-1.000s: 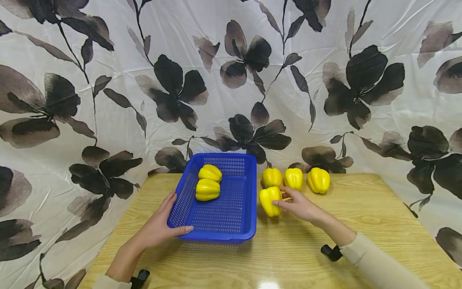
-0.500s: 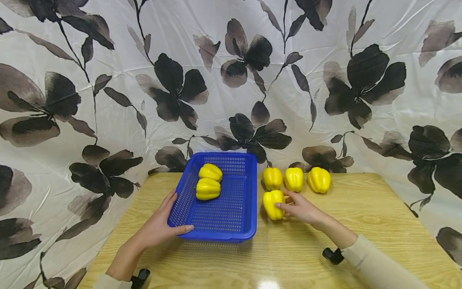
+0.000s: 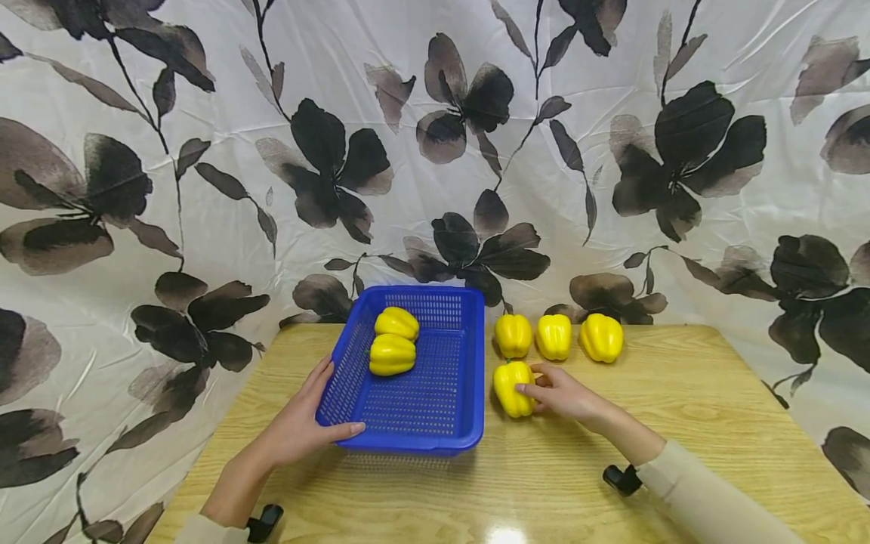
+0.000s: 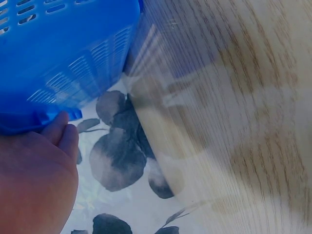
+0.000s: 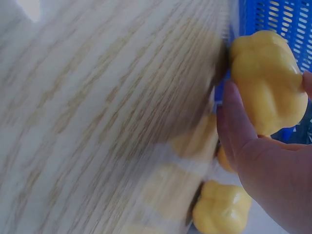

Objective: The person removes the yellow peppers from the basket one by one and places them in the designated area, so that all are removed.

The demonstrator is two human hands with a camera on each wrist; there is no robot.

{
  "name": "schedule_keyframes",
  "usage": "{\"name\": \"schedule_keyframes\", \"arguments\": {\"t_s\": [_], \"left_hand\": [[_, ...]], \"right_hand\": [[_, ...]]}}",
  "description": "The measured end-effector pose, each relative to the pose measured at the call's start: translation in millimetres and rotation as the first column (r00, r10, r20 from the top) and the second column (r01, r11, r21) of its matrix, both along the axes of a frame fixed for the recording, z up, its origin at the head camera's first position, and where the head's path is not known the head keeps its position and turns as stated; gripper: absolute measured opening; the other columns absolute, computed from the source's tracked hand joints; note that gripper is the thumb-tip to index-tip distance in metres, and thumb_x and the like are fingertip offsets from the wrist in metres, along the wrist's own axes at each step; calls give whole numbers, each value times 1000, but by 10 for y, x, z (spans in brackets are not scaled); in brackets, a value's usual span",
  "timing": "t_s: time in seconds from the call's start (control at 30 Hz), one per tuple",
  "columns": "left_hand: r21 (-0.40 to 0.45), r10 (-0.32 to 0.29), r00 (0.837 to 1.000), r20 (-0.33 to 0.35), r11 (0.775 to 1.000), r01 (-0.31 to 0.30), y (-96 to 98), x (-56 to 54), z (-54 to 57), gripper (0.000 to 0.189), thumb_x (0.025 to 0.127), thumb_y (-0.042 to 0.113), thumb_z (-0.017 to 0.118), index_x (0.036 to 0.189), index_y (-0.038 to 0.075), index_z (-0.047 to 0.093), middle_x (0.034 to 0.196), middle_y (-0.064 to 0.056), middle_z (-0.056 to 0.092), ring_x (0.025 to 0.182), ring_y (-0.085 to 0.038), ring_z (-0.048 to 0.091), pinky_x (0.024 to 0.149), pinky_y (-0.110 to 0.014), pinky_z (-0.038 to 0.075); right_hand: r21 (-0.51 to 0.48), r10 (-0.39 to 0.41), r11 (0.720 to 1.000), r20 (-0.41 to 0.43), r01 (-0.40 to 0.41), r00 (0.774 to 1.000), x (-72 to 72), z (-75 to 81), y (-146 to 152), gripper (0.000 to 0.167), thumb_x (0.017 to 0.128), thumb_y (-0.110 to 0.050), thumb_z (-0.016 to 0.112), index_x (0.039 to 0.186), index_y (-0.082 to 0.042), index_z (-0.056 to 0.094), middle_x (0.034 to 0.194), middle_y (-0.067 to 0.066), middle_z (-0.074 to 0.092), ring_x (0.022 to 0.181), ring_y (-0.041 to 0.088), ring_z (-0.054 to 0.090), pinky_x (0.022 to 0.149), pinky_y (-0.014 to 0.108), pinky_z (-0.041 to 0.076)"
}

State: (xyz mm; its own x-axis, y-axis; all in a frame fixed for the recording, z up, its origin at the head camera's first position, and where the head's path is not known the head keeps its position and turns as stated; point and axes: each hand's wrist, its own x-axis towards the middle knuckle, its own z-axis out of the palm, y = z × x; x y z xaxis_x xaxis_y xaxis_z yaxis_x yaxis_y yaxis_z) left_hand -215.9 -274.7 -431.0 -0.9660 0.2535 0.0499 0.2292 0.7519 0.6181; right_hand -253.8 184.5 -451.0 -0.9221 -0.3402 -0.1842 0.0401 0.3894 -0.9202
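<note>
My right hand (image 3: 567,393) holds a yellow bell pepper (image 3: 513,388) just right of the blue basket (image 3: 473,378), thumb on its near side. In the right wrist view this bell pepper (image 5: 265,83) sits between thumb and fingers, close to the basket wall. My left hand (image 3: 299,427) grips the basket's front left corner, thumb at the front rim and fingers along the left side. The left wrist view shows the hand (image 4: 39,175) at the rim of the basket (image 4: 63,58). Two yellow bell peppers, one farther (image 3: 397,323) and one nearer (image 3: 392,355), lie inside at the left.
Behind the held one, three more yellow bell peppers, left (image 3: 513,335), middle (image 3: 553,337) and right (image 3: 601,338), stand in a row along the back of the wooden table (image 3: 680,408). A floral cloth (image 3: 435,181) hangs behind the table.
My right hand, with the bell pepper, has moved slightly toward the table's front, away from the row behind. The left hand and the basket have stayed put.
</note>
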Motion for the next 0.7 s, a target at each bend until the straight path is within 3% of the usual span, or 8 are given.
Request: {"name": "schedule_keyframes", "arguments": {"t_s": [0.2,0.47,0.7], "left_hand": [[-5,-3,1000,-9,1000,3,9,-6,-9,124,80,62,80,165,10,7,172,-13,3,151,-49,18,112,-74,26],[-3,3,1000,-4,1000,-3,22,-4,14,121,81,56,82,165,10,7,172,-13,3,151,-49,19,111,-74,26],[0,5,1000,-3,1000,-5,13,0,0,122,80,59,81,165,11,8,172,-13,3,151,-49,19,111,-74,26]], "right_hand": [[11,-5,1000,-5,5,1000,-32,-23,-3,77,102,-28,65,151,17,27,132,35,55,104,25,65,89,41,58],[-10,24,1000,16,-24,1000,-57,-61,55,72,102,-26,65,148,19,31,137,35,52,116,34,63,92,43,58],[21,17,1000,12,-17,1000,-64,-35,64,70,102,-29,65,150,12,34,136,31,55,99,23,67,87,40,59]]}}
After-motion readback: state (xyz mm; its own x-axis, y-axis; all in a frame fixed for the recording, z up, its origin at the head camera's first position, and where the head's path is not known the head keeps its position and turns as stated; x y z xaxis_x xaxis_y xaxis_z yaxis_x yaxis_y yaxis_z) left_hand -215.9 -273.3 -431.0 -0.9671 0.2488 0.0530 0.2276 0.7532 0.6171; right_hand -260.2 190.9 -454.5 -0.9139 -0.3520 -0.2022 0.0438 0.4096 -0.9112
